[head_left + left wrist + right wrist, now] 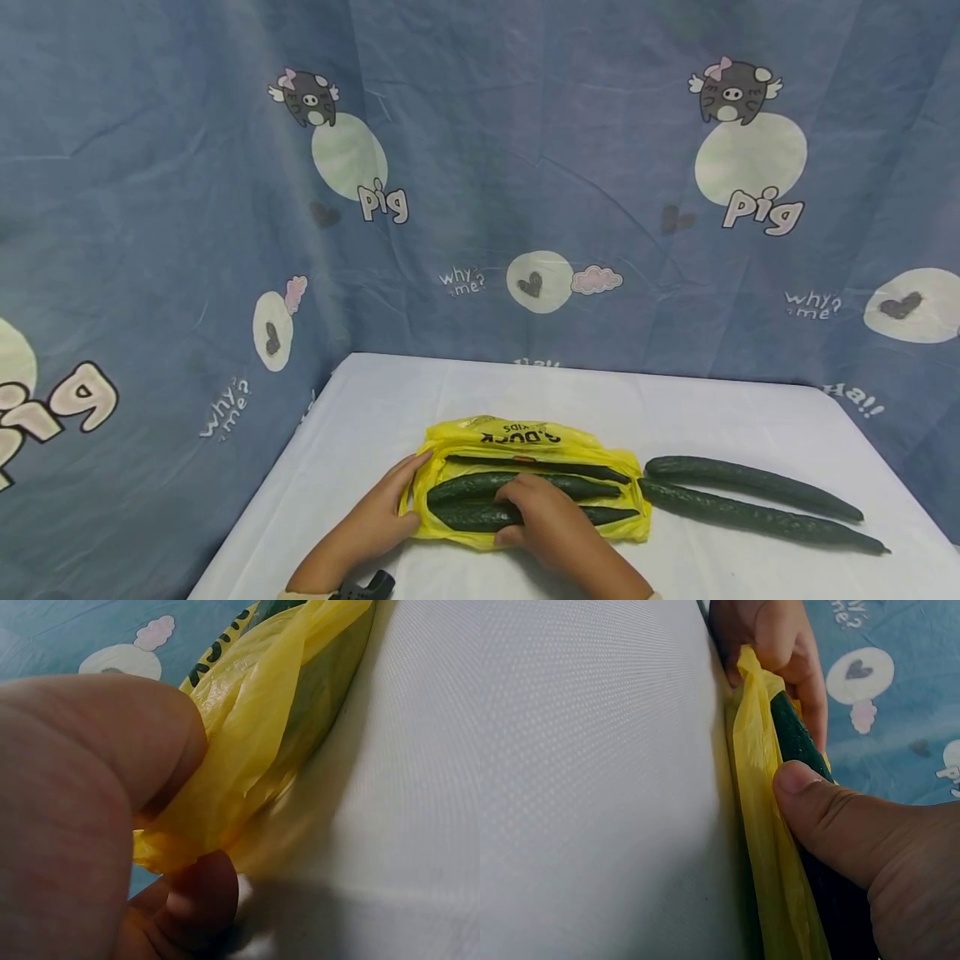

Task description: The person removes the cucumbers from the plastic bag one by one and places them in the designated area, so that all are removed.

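Observation:
A yellow plastic bag (pixel 450 433) with dark lettering lies on its side, its long opening facing up. Three cucumbers show inside: one at the back (pixel 577 470), one in the middle (pixel 465 487) and one at the front (pixel 468 517). My left hand (pixel 375 515) pinches the bag's left end; in the left wrist view the yellow film (pixel 240 750) runs between thumb and finger. With thumb and curled fingers, my right hand (pixel 551 521) grips the front cucumber. Its thumb (pixel 802 784) presses the cucumber's near side in the right wrist view; its other fingertips are hidden there.
Two more cucumbers lie right of the bag, a rear one (pixel 750 479) and a front one (pixel 765 517) whose left end is at the bag's edge. A white cloth (pixel 712 417) covers the table. Blue printed curtains (pixel 480 167) hang behind and at the left.

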Demonstrator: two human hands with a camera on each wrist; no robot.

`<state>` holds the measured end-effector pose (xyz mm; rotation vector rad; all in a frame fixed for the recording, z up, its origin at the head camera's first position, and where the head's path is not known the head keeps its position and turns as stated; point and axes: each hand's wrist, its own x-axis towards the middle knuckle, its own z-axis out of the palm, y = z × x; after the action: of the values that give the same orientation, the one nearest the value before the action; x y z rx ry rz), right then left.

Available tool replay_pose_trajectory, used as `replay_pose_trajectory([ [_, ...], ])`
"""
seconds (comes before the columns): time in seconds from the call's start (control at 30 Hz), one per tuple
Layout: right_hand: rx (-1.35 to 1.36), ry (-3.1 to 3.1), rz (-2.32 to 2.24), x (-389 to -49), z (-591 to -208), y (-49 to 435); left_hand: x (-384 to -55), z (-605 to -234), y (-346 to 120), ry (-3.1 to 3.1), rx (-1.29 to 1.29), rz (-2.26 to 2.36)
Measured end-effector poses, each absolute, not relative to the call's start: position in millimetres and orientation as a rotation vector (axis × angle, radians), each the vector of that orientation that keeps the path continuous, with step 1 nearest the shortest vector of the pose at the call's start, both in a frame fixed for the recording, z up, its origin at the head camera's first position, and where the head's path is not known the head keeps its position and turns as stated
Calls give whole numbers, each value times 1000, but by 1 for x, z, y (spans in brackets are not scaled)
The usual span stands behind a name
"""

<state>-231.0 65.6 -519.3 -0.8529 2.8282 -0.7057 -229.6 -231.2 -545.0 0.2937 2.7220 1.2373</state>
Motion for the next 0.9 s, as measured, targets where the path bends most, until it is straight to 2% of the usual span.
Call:
replay_pose_trajectory([
  [0.63, -877, 2863, -819, -236, -508, 77, -232, -548, -231, 2729, 273, 1199],
  [0.9, -1066, 2893, -853, -231, -503, 74, -231, -546, -229, 2738, 247, 1185],
])
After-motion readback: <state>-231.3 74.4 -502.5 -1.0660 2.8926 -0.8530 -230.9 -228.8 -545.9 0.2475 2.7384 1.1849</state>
